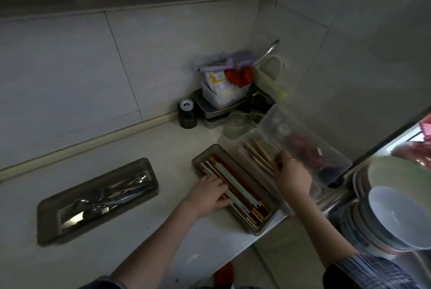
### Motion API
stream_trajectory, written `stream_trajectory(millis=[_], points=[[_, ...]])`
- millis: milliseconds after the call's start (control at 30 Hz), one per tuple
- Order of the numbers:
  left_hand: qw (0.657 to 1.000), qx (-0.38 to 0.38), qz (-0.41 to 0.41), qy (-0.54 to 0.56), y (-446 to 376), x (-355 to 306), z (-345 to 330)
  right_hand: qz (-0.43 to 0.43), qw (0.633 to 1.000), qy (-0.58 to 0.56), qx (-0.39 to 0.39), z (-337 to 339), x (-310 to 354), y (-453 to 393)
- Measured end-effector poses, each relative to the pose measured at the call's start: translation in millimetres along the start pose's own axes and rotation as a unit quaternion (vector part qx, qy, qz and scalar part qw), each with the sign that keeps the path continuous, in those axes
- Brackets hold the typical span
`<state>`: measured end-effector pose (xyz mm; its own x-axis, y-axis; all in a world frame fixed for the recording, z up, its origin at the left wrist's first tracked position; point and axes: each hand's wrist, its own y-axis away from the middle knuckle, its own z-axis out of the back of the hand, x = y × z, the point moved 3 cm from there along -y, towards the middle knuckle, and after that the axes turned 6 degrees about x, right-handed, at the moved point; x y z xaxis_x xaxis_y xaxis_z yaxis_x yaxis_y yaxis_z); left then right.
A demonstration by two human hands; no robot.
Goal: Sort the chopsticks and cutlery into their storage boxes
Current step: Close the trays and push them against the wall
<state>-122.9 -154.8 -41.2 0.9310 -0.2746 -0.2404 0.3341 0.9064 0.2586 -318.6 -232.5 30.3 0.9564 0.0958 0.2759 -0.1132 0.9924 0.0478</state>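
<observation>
Grey box (235, 186) of chopsticks (235, 192) at bench (163, 144) right edge, left hand (207, 195) flat on them, grip wide. Right hand (292, 175) pinches clear box (303, 146). Cutlery box (98, 200) sits left.

Two bare forearms reach in from the bottom edge, the right arm (326, 230) wearing a dark sleeve with thin pale stripes (363, 272) pushed up near the elbow, the left arm (149, 246) showing only a dark cuff edge (102, 283).
</observation>
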Motion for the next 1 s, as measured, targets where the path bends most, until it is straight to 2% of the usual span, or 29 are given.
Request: stream_trajectory(millis=[100,233,333,533,700,767,833,867,967,1000], points=[[1.0,0.001,0.029,-0.005,15.3,12.1,-3.7,0.07,0.997,0.023,0.006,-3.6,25.7,-6.2],[0.997,-0.042,0.058,0.002,46.1,31.2,-14.6,0.123,0.992,0.005,0.014,-16.3,63.8,-15.5],[0.992,-0.015,0.123,0.0,59.5,32.5,-19.0,0.166,0.986,-0.006,0.036,-20.5,87.0,-23.4],[0.955,-0.038,0.293,0.026,64.4,25.8,-15.3,0.321,0.944,0.028,0.071,-26.1,144.5,-21.7],[0.914,-0.052,0.392,0.092,72.7,38.0,-11.5,0.387,0.916,0.013,0.105,-43.3,178.2,-18.3],[0.913,-0.094,0.378,0.123,74.8,40.2,-9.0,0.392,0.913,0.011,0.114,-48.4,180.9,-17.9],[0.928,-0.155,0.311,0.133,81.7,38.1,-6.3,0.413,0.904,0.012,0.112,-52.9,174.7,-14.0],[0.936,-0.193,0.275,0.105,86.5,36.6,-5.8,0.428,0.896,0.009,0.119,-57.4,168.3,-10.4],[0.926,-0.316,0.208,-0.002,105.9,32.2,-12.3,0.458,0.859,0.032,0.225,-90.0,141.8,5.0],[0.925,-0.332,0.184,-0.036,109.5,30.4,-14.3,0.462,0.846,0.055,0.26,-100.4,133.9,9.9]])
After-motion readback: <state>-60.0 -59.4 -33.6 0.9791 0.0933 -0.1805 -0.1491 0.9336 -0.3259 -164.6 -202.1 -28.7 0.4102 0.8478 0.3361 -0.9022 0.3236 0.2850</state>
